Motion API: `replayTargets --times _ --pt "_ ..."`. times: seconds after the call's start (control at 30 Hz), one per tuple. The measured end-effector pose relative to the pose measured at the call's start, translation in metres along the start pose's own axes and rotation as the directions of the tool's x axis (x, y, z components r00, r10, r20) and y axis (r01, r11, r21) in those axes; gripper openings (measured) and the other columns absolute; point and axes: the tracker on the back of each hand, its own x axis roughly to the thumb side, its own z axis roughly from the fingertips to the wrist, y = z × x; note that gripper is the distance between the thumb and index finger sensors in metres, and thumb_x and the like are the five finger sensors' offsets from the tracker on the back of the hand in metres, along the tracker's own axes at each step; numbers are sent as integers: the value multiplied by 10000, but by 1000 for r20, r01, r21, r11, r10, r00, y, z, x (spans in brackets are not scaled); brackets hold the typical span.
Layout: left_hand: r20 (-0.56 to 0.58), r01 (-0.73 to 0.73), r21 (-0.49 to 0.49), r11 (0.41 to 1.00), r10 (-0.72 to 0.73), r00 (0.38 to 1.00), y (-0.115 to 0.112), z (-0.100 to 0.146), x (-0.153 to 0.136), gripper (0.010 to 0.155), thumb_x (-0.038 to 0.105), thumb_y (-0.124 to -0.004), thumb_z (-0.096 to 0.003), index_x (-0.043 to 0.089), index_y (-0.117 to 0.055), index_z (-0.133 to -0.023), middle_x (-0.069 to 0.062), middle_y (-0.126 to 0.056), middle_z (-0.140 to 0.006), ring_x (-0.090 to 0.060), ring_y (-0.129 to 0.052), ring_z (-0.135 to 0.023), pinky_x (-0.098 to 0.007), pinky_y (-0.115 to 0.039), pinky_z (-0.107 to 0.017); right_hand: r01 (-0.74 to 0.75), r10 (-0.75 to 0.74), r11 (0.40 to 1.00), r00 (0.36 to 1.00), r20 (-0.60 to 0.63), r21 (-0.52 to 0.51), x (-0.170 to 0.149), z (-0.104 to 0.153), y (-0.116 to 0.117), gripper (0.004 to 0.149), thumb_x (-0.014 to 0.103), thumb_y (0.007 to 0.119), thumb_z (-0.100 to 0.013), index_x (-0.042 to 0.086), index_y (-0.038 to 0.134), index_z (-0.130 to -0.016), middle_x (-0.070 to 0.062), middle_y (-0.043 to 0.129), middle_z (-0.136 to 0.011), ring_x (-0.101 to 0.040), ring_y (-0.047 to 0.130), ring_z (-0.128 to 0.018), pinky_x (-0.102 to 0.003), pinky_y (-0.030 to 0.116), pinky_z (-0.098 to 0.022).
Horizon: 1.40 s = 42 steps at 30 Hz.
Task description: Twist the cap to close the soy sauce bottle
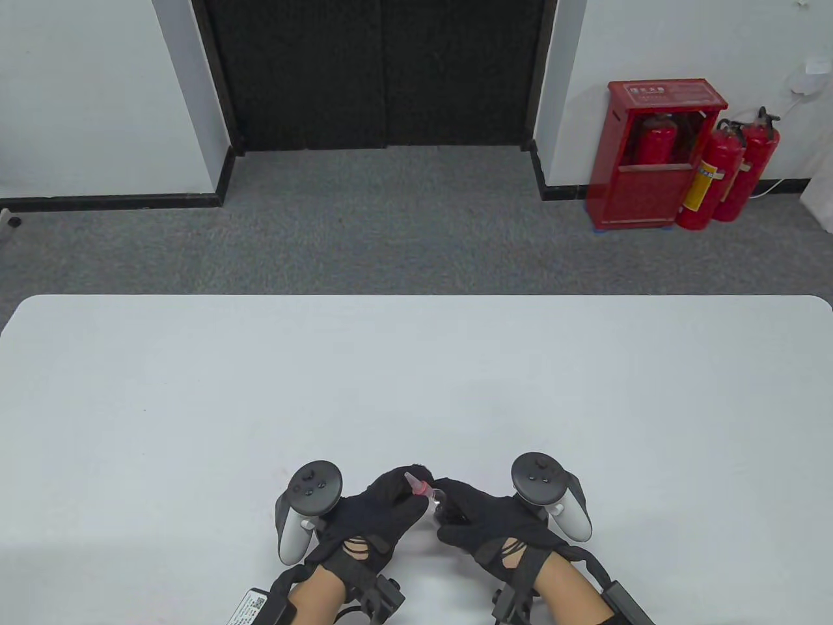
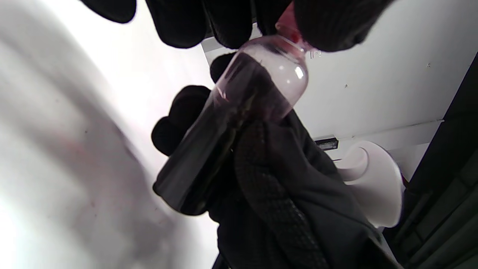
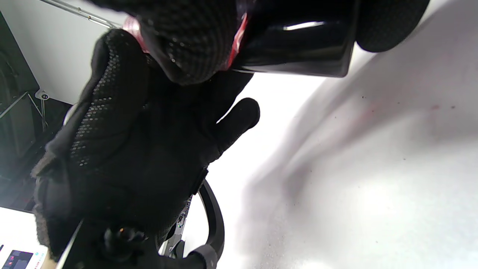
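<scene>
A small clear soy sauce bottle point(image 1: 435, 500) with dark liquid is held tilted just above the white table point(image 1: 416, 377), near its front edge. Its red pointed cap point(image 1: 415, 484) points up and to the left. My left hand point(image 1: 398, 496) pinches the cap; in the left wrist view my fingertips point(image 2: 328, 26) close around the cap point(image 2: 289, 22). My right hand point(image 1: 463, 514) grips the bottle body, shown in the left wrist view point(image 2: 239, 112) and the right wrist view point(image 3: 306, 41). Whether the cap is seated on the neck is hidden by my fingers.
The table stretches far ahead and to both sides of my hands. Beyond it lies grey carpet, with a red fire extinguisher cabinet point(image 1: 657, 153) at the back right.
</scene>
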Motion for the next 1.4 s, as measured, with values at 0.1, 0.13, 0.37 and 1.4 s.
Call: replayTargets --times 0.1,0.13,0.37,1.4 --pt "8 -23 -48 999 23 1000 -3 -1 1 614 448 -693 -502 406 -512 -1087 56 -484 -1200 -339 -584 -1106 -661 -478 -738 1 -1 1000 1000 1 1 0 0 0 764 349 843 -415 193 493 -1077 -184 692 -1038 -514 697 -890 -657 665 -547" --pt "12 -17 -48 999 17 1000 -4 0 2 615 437 -680 -503 411 -498 -1090 50 -473 -1201 -343 -573 -1109 -663 -474 -738 1 -1 1000 1000 2 3 0 0 0 765 350 843 -415 191 492 -1076 -185 690 -1038 -514 697 -890 -657 665 -546" --pt "10 -13 -47 999 13 1000 -6 0 3 618 430 -657 -502 417 -483 -1095 46 -459 -1207 -351 -570 -1111 -665 -476 -737 6 -6 1000 1000 1 1 -1 0 -1 764 351 841 -416 180 494 -1075 -187 690 -1038 -517 696 -890 -660 662 -546" --pt "51 168 98 981 -173 984 -4 4 8 659 642 -727 -462 342 -452 -981 59 -402 -1181 -287 -624 -1085 -645 -513 -737 -9 9 1000 999 36 16 0 -2 0 758 358 835 -416 188 501 -1074 -185 690 -1040 -514 697 -892 -663 660 -549"
